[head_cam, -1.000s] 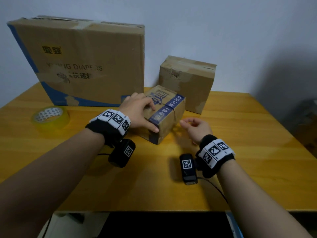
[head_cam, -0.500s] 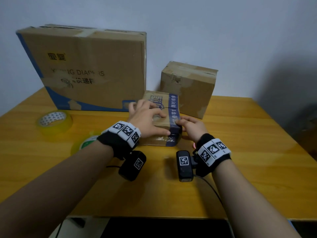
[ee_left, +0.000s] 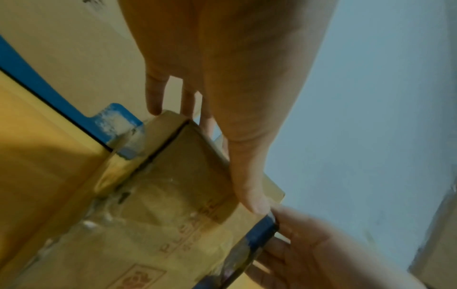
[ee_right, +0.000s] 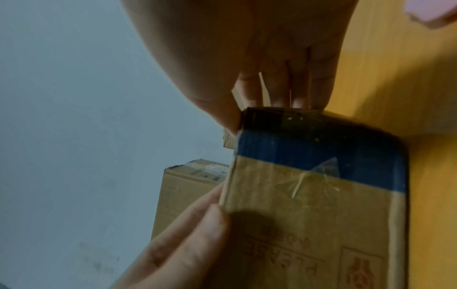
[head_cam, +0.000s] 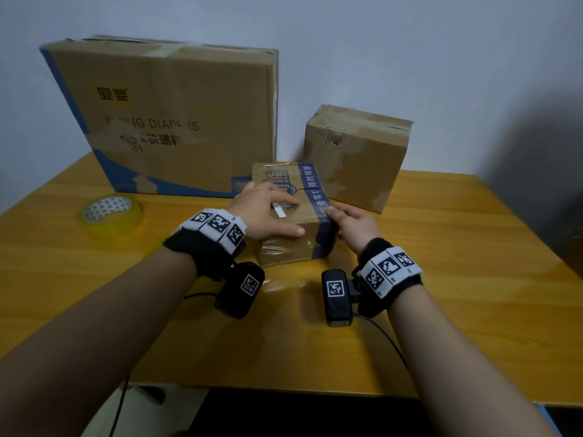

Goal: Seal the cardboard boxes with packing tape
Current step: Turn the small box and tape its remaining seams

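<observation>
A small cardboard box point(head_cam: 284, 250) with a blue band and clear tape on its front stands on the wooden table point(head_cam: 441, 279) in front of me. My left hand point(head_cam: 277, 216) lies flat on its top, fingers straight and thumb along the front top edge. In the left wrist view those fingers point(ee_left: 153, 93) reach the box's point(ee_left: 173, 195) far edge. My right hand point(head_cam: 334, 222) grips the box's right side, thumb on the top edge and fingers down the side wall. The right wrist view shows the blue band point(ee_right: 309, 152) under that thumb. A roll of yellowish packing tape point(head_cam: 110, 212) lies at the left.
A large diaper carton point(head_cam: 176, 121) leans against the wall at the back left. A medium cardboard box point(head_cam: 356, 156) stands behind the small one on the right. The table's front edge point(head_cam: 284, 391) runs just below my forearms.
The small box has turned from an angle to square on. My right hand moved from beside it to grip its right side. My left hand stayed on top.
</observation>
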